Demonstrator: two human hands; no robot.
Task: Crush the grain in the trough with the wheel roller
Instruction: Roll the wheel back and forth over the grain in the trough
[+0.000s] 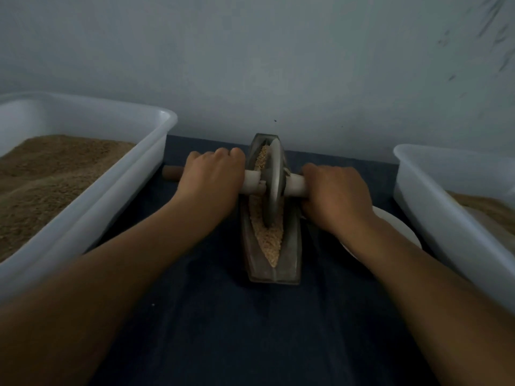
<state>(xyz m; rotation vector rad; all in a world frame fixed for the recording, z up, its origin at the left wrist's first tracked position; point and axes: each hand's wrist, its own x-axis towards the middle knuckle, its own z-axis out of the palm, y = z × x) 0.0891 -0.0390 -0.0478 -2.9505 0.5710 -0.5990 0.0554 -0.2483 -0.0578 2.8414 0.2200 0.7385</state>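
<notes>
Dark blue cloth (pixel 250 330) covers the work surface, and both of the person's bare forearms reach across it from the near edge toward the middle. Just past the open stretch of cloth sits a narrow, boat-shaped metal trough (pixel 257 270), running lengthwise away from the viewer, its channel filled with pale, coarse grain (pixel 268 240) from the near point up toward the far end. Standing upright in that channel is the wheel roller (pixel 274 188), a grey metal disc with its rim down in the grain, set on a pale axle handle (pixel 296 185) that crosses the trough from side to side. The left hand (pixel 213 178) is wrapped over the axle on its side of the disc, fingers curled round it, with a brown wooden end (pixel 172 172) of the handle sticking out beyond the hand. The right hand (pixel 335 195) grips the other side the same way, knuckles up, close to the disc. Under the right wrist a white plate (pixel 401 229) lies on the cloth, partly hidden by the arm. On either side stand white plastic tubs: the left tub (pixel 133 179) is heaped with brown, finely ground material, and the right tub (pixel 434 207) holds a lower layer of something similar. Behind everything rises a plain pale grey-blue wall (pixel 278 65), faintly marked at the upper right
</notes>
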